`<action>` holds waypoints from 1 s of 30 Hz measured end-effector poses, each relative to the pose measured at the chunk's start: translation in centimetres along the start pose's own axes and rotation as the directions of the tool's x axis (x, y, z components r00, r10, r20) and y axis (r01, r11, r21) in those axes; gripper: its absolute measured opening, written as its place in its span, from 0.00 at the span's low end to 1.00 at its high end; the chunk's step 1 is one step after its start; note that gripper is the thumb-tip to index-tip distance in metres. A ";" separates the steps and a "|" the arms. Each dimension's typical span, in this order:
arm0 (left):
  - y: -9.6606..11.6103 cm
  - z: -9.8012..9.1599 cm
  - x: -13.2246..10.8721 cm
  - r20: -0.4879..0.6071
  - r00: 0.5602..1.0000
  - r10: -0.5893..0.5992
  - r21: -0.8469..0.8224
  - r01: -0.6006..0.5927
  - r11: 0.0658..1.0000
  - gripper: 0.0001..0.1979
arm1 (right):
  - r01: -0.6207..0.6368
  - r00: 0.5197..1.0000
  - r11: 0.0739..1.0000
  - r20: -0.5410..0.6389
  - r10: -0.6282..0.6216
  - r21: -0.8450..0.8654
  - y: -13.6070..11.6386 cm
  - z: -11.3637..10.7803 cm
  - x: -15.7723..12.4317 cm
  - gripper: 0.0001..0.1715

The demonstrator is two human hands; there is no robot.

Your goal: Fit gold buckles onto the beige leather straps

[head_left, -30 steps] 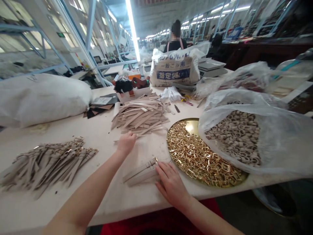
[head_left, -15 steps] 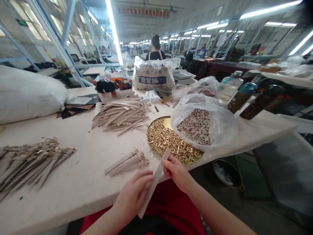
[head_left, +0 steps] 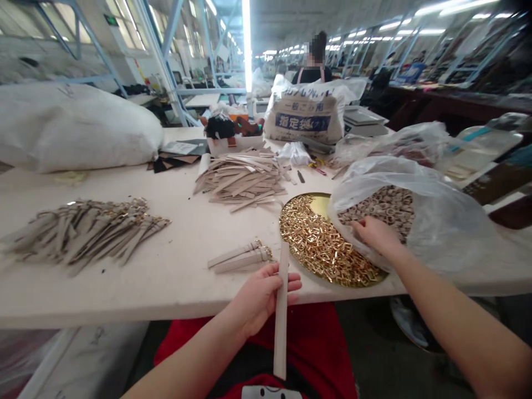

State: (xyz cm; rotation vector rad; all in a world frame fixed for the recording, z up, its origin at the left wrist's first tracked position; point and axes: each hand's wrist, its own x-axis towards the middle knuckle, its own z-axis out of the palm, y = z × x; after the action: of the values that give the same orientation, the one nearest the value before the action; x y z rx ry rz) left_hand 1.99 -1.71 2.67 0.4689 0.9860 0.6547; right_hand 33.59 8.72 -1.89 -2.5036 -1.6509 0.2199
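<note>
A flat beige strap [head_left: 281, 316] is held near its upper part by my left hand [head_left: 261, 293], thumb across it and the other fingers behind. It stands nearly upright over my lap at the table's front edge. My right hand [head_left: 376, 235] reaches into the mouth of a clear plastic bag [head_left: 440, 221] full of small beige loops [head_left: 390, 205]. Its fingers are pinched at the loops; whether one is between them I cannot make out. Between the hands lies a round gold tray [head_left: 322, 204] heaped with gold buckles [head_left: 328, 244]. Several straps with buckles [head_left: 243, 259] lie left of it.
A pile of loose strips [head_left: 245, 180] lies mid-table, and a larger heap of buckled straps [head_left: 91, 230] at left. Behind are a white sack [head_left: 78, 127], a printed bag [head_left: 305, 113] and small yellow-handled snips [head_left: 318, 166]. A person [head_left: 313, 66] sits farther off.
My right hand has let go of the strap and moved right into the bag of loops. The left hand now holds the strap alone, more upright. The view has turned left.
</note>
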 end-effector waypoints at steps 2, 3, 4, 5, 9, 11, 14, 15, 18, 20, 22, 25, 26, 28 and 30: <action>0.0 -0.2 0.6 -0.008 1.000 0.002 -0.037 -0.003 0.999 0.11 | -0.013 1.000 0.997 0.003 0.013 -0.071 0.2 0.9 0.8 0.23; 0.1 -0.3 0.8 -0.011 1.000 0.000 -0.051 0.000 0.999 0.11 | -0.015 1.000 0.994 -0.007 0.015 -0.105 0.2 1.3 1.0 0.24; 0.1 -0.4 1.1 -0.012 1.000 -0.005 -0.064 0.005 0.998 0.11 | -0.018 1.000 0.991 -0.017 0.016 -0.133 0.2 1.5 1.1 0.24; 0.1 -0.4 1.3 -0.014 1.000 -0.013 -0.076 0.012 0.997 0.11 | -0.020 1.000 0.988 -0.021 0.017 -0.154 0.2 1.7 1.2 0.25; 0.4 -0.7 2.2 -0.029 0.998 -0.050 -0.139 0.045 0.989 0.12 | -0.102 0.993 0.984 -0.067 0.093 -0.145 0.8 1.9 1.7 0.28; 0.6 -0.8 2.5 -0.032 0.998 -0.051 -0.164 0.045 0.985 0.13 | -0.141 0.987 0.980 -0.100 0.128 -0.138 1.1 2.1 2.1 0.28; 0.7 -1.1 2.7 -0.019 0.999 -0.027 -0.188 0.023 0.982 0.12 | -0.124 0.991 0.980 -0.077 0.114 -0.155 1.4 2.3 2.4 0.26; 0.8 -1.2 2.7 -0.021 1.000 -0.016 -0.198 0.012 0.980 0.13 | -0.110 0.993 0.982 -0.063 0.101 -0.156 1.4 2.3 2.4 0.26; 0.8 -1.4 2.6 -0.064 0.998 0.022 -0.237 -0.036 0.971 0.13 | -0.102 0.994 0.984 -0.054 0.095 -0.147 1.6 2.4 2.3 0.23; 0.8 -1.6 2.5 -0.089 0.995 0.050 -0.268 -0.073 0.961 0.13 | -0.097 0.994 0.988 -0.068 0.089 -0.122 1.7 2.5 2.2 0.20; 0.7 -1.8 2.3 -0.094 0.992 0.080 -0.273 -0.103 0.956 0.11 | -0.073 0.993 0.995 -0.096 0.066 -0.073 1.6 2.5 2.1 0.18; 0.3 -2.4 1.8 -0.087 0.986 0.145 -0.144 -0.157 0.977 0.07 | -0.008 0.986 1.000 -0.163 0.012 0.024 1.5 2.0 1.7 0.14; 0.1 -2.6 1.6 -0.086 0.980 0.178 -0.066 -0.184 0.981 0.06 | 0.008 0.981 0.999 -0.193 0.001 0.045 1.5 1.7 1.4 0.14; -0.1 -3.0 1.2 -0.084 0.964 0.251 0.068 -0.246 0.967 0.07 | 0.043 0.966 0.996 -0.258 -0.019 0.084 1.2 1.0 0.3 0.13; -0.1 -3.1 0.7 -0.070 0.955 0.287 0.084 -0.281 0.956 0.08 | 0.102 0.954 0.964 -0.298 -0.024 0.247 0.5 0.3 -1.7 0.14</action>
State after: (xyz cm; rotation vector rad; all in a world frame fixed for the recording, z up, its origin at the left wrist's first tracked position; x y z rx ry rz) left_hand -0.38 -1.05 0.70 0.6612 1.0316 0.9042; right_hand 33.28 7.00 -2.19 -2.1644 -1.4744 0.0491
